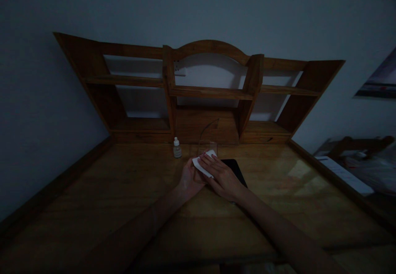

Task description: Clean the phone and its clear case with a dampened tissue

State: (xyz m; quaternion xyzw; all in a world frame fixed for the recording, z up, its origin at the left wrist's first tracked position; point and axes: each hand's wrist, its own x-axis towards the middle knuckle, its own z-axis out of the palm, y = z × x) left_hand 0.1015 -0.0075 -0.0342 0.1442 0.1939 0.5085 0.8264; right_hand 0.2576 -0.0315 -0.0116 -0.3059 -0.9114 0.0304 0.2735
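A pair of thin-framed glasses [208,142] is held above the wooden desk, one arm of it sticking up toward the shelf. My left hand [189,180] supports the glasses from the left and below. Pressed over them is a white cloth [204,164], with the fingers of my right hand [223,176] lying across it. The part of the glasses beneath the cloth is hidden. Just behind my left hand, a small clear bottle with a white cap [177,148] stands upright. A flat black object [235,171] lies partly behind my right hand.
A wooden shelf unit [212,93] with several compartments stands at the back of the desk [130,191], against the wall. Beyond the raised right edge are a white box-like object [345,175], a wooden chair back [361,144] and a plastic bag [375,171].
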